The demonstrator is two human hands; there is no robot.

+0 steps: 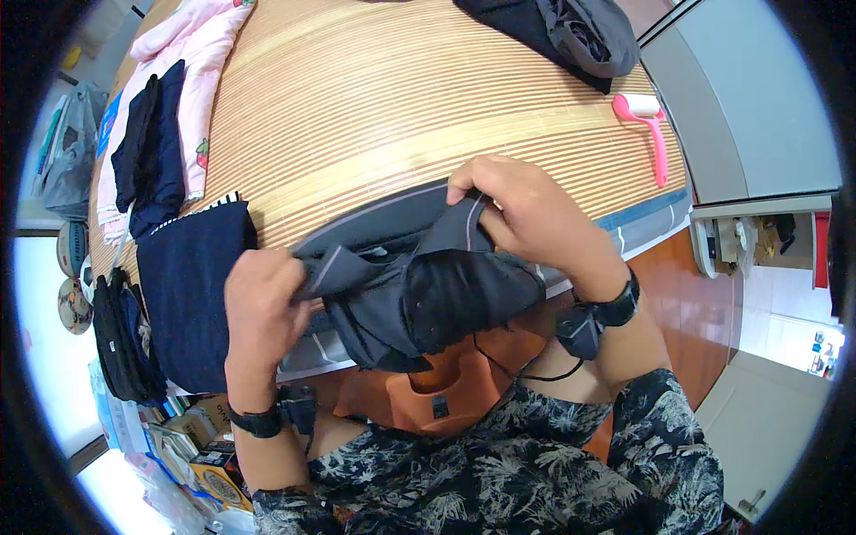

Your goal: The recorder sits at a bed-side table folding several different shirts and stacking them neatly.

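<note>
A pair of dark grey trousers [374, 308] hangs bunched between my two hands at the near edge of the bamboo mat. My left hand [265, 290] is closed round one end of the waistband, which has a thin light stripe along its inner side. On the other side my right hand [526, 205] pinches the waistband between thumb and fingers. The waist opening gapes toward the mat, and the lower part droops over the edge in dark folds. How far the legs reach down is hidden.
A folded navy garment [192, 294] lies left of my left hand, with black clothes [120, 339] beside it. Farther back are a pink blanket [198, 85] and dark clothes [580, 40]. A pink lint roller [655, 138] rests at right, near a pale cabinet [731, 107]. Below stands an orange stool [446, 397].
</note>
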